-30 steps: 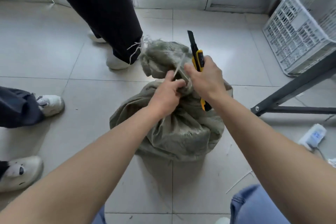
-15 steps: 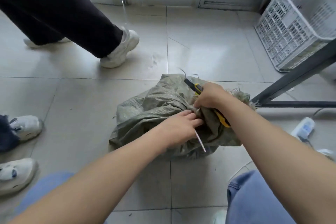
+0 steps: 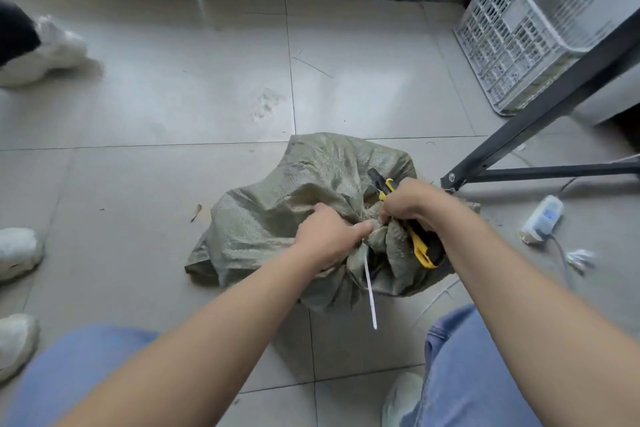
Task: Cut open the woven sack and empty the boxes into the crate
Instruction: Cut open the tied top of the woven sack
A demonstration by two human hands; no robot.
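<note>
A grey-green woven sack (image 3: 298, 191) lies slumped on the tiled floor, its tied neck bunched toward me. My left hand (image 3: 327, 236) grips the gathered neck, and a white tie strip (image 3: 370, 288) hangs down from it. My right hand (image 3: 410, 203) holds a yellow and black utility knife (image 3: 420, 248), its front end over the sack beside the knot. The white lattice crate (image 3: 519, 28) stands at the far right by the wall. No boxes are visible; the sack hides its contents.
A black metal frame leg (image 3: 540, 114) slants down between the sack and the crate, its foot bar along the floor. A white power strip (image 3: 542, 218) with cable lies at right. Other people's white shoes (image 3: 45, 52) stand at the left edge. My knees in jeans flank the sack.
The sack's neck has dropped from upright to low on the floor toward me. Both hands came down with it. The dark-trousered person has walked off to the left.
</note>
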